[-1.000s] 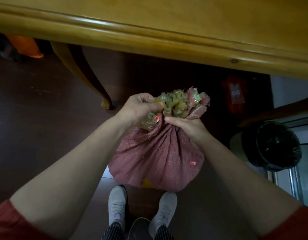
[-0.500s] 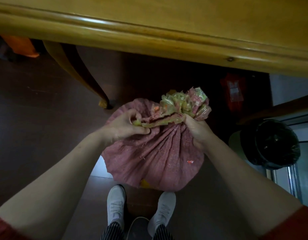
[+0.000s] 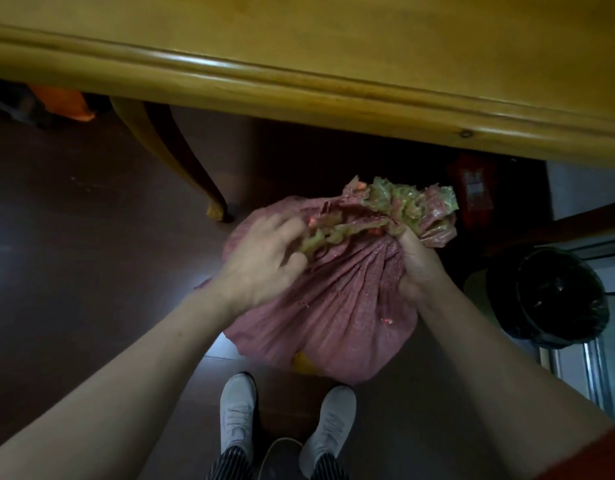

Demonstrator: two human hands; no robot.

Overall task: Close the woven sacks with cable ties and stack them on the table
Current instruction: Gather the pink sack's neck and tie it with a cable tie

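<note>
Bulging pinkish-red woven sack (image 3: 333, 306) sits on the dark floor (image 3: 74, 254), below the edge of the glossy yellow wooden table (image 3: 299, 64), just ahead of two white shoes (image 3: 237, 407). Fabric pleats up to a bunched mouth — crumpled greenish clear plastic liner (image 3: 403, 206) protrudes there. Left hand (image 3: 261, 261) pinches the liner's edge; right hand (image 3: 418, 268) grips the gathered neck, fingers curled.

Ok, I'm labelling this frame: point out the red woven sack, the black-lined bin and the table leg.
red woven sack (image 3: 337, 317), head view, on its pleated front.
black-lined bin (image 3: 555, 299), head view, on the liner inside.
table leg (image 3: 167, 157), head view, on its curved middle.
</note>
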